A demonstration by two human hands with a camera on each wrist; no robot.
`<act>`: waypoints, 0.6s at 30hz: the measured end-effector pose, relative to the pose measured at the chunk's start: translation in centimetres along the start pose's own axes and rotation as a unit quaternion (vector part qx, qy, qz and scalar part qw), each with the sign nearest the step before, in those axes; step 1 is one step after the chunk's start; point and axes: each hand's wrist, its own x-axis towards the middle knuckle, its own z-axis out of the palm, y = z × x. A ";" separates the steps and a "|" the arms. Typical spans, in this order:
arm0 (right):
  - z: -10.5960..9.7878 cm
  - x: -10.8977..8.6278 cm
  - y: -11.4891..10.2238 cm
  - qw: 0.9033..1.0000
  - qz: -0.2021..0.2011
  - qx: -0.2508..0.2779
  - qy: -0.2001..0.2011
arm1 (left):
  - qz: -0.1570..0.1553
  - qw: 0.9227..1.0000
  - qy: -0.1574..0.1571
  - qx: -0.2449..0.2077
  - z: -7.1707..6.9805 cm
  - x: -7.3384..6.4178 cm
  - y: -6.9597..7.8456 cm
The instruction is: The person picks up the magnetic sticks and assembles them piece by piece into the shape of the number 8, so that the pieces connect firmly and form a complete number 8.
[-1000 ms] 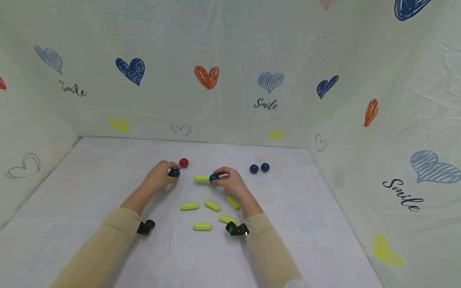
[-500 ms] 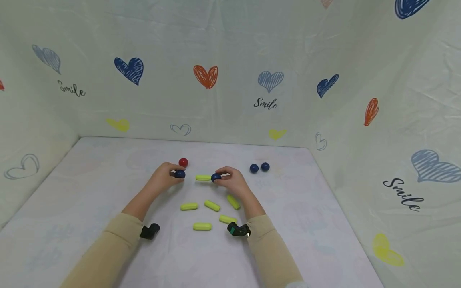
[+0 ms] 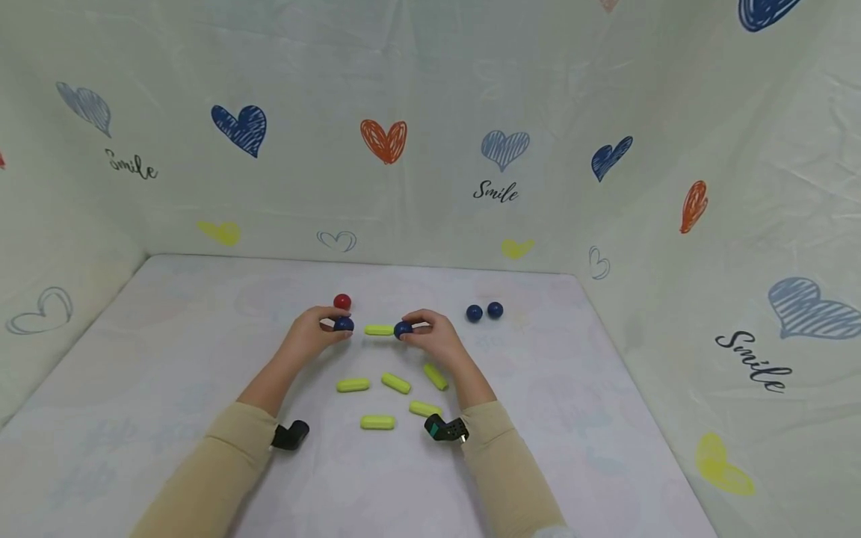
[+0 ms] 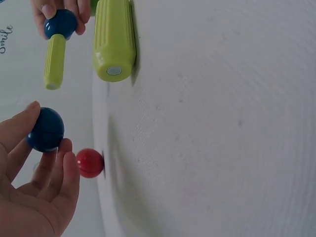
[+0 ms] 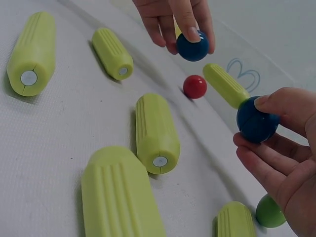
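Note:
My left hand pinches a blue ball between thumb and fingers. To its right, my right hand grips a second blue ball. From that ball a ribbed yellow-green rod sticks out leftward, its near end touching the ball. A small gap separates the rod's free end from the left hand's ball. In the left wrist view, that free end shows a small pale disc. A red ball lies on the table just beyond the left fingertips.
Several loose yellow-green rods lie on the white table nearer me. Two blue balls sit to the right of the right hand. A green ball shows beside the right hand in the right wrist view. A heart-printed sheet hangs behind.
My left hand has moved right with its blue ball, narrowing the gap to the rod. The right hand, with its ball and rod, has barely shifted.

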 end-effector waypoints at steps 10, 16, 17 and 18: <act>0.1 0.0 0.2 1.000 0.000 0.012 -0.006 | -0.014 0.999 -0.003 -0.032 0.7 0.3 -0.2; 0.3 0.0 0.3 1.000 0.008 0.019 -0.008 | -0.001 0.999 -0.012 -0.046 1.0 0.4 -0.4; 0.3 0.0 0.3 1.000 0.006 0.020 -0.006 | 0.000 0.999 -0.011 -0.047 1.0 0.4 -0.4; 0.4 0.0 0.3 1.000 0.005 0.020 -0.004 | 0.001 0.999 -0.010 -0.050 1.1 0.4 -0.3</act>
